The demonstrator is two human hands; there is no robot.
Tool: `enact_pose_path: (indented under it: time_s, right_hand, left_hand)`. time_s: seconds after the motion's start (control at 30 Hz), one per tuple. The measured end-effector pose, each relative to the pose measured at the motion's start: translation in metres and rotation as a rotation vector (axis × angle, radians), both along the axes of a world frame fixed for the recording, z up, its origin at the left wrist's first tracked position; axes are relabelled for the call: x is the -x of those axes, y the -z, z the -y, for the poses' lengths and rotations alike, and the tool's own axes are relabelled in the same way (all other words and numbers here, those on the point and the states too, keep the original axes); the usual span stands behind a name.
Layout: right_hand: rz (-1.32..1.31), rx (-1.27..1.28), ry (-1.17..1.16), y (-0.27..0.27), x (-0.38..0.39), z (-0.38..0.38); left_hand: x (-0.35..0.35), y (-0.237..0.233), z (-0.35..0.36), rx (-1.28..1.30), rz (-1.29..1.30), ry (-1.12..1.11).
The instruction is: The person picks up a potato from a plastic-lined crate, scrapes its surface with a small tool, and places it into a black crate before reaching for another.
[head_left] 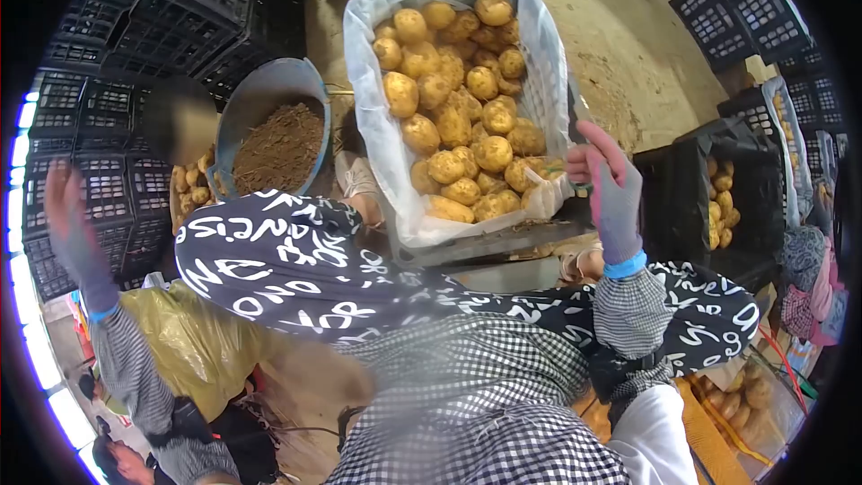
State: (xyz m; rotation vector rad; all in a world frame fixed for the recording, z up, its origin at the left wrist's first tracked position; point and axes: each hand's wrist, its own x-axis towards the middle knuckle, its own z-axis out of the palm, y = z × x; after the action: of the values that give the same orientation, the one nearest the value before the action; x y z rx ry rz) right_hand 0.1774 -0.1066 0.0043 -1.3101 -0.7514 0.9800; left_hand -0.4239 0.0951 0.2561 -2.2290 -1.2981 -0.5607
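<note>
My left hand (72,211), in a grey and pink glove, is raised at the far left before black crates. Motion blurs it, but its fingers look stretched out, with nothing visible in them. A blurred dark and tan shape (184,121) is to its right; I cannot make out what it is. My right hand (611,184), gloved alike, hovers by the right edge of a crate with a white liner (364,63). Its fingers are loosely bent and apart, holding nothing visible. Many yellow potatoes (453,126) fill the lined crate.
A blue tub (224,126) of brown soil stands left of the lined crate, with potatoes (190,184) beside it. Black crates (206,0) are stacked behind. At right, a black-lined crate (754,180) holds potatoes. A yellowish plastic bag (193,341) lies lower left; a person's head (126,462) shows below.
</note>
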Motion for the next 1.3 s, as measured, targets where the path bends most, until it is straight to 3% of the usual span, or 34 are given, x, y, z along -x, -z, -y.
enact_pose_path:
  time_s: [0.07,0.1,0.17,0.2,0.23,0.27,0.3,0.33,0.4,0.5,0.6,0.7,0.73,0.8,0.9,1.03,1.1,1.2,1.27,1.3]
  right_hand:
    - [0.035,-0.047,0.016,-0.004,0.004,-0.002]
    - [0.052,-0.074,0.028,-0.006,0.005,-0.001]
    - [0.134,-0.082,0.06,-0.011,0.001,0.003]
    - [0.175,-0.083,0.076,-0.013,-0.003,0.008]
    - [0.218,-0.081,0.096,-0.015,-0.007,0.012]
    - [0.188,-0.039,0.121,-0.017,-0.012,0.018]
    - [0.219,-0.034,0.156,-0.013,-0.016,0.023]
    - [0.251,-0.026,0.185,-0.007,-0.021,0.026]
    - [0.22,0.093,0.207,-0.007,-0.027,0.032]
    - [0.222,0.058,0.24,0.009,-0.025,0.028]
    - [0.353,0.184,0.091,0.023,-0.021,0.022]
    - [0.397,0.25,-0.101,0.002,-0.004,0.015]
    - [0.208,0.241,-0.204,-0.017,0.002,0.009]
    - [0.459,0.094,-0.173,-0.003,0.012,0.012]
    - [0.725,0.031,-0.164,0.004,0.017,0.016]
    - [0.779,0.075,-0.187,-0.004,0.015,0.015]
    - [0.465,0.136,-0.153,-0.003,0.014,0.016]
    - [0.009,0.111,-0.162,-0.016,0.005,0.014]
    - [-0.028,0.093,-0.161,-0.023,0.004,0.013]
    - [0.089,0.101,-0.152,-0.024,0.008,0.01]
  left_hand:
    - [-0.216,0.039,0.028,0.55,0.472,0.303]
    - [-0.246,0.091,0.007,0.685,0.286,0.614]
    - [-0.344,0.208,0.027,1.219,0.411,0.497]
    - [-0.391,0.235,0.04,1.093,-0.088,0.408]
    - [-0.408,0.279,0.049,1.002,-0.097,0.534]
    - [-0.424,0.355,0.048,1.048,-0.191,0.485]
    - [-0.446,0.378,0.047,1.09,-0.284,0.437]
    - [-0.454,0.402,0.047,1.123,-0.191,0.393]
    - [-0.45,0.395,0.058,1.205,-0.007,0.271]
    - [-0.447,0.363,0.055,1.251,0.22,0.242]
    - [-0.439,0.315,0.053,1.739,0.78,0.245]
    - [-0.431,0.256,0.076,1.948,1.172,0.392]
    - [-0.43,0.245,0.088,1.923,1.211,0.447]
    - [-0.429,0.232,0.108,1.873,1.295,0.556]
    - [-0.429,0.233,0.116,1.434,0.912,0.613]
    - [-0.42,0.246,0.109,1.872,1.23,0.589]
    - [-0.421,0.236,0.104,2.088,1.494,0.605]
    - [-0.42,0.233,0.104,2.0,1.551,0.617]
    - [-0.419,0.233,0.103,2.018,1.525,0.637]
    - [-0.42,0.233,0.104,2.027,1.511,0.649]
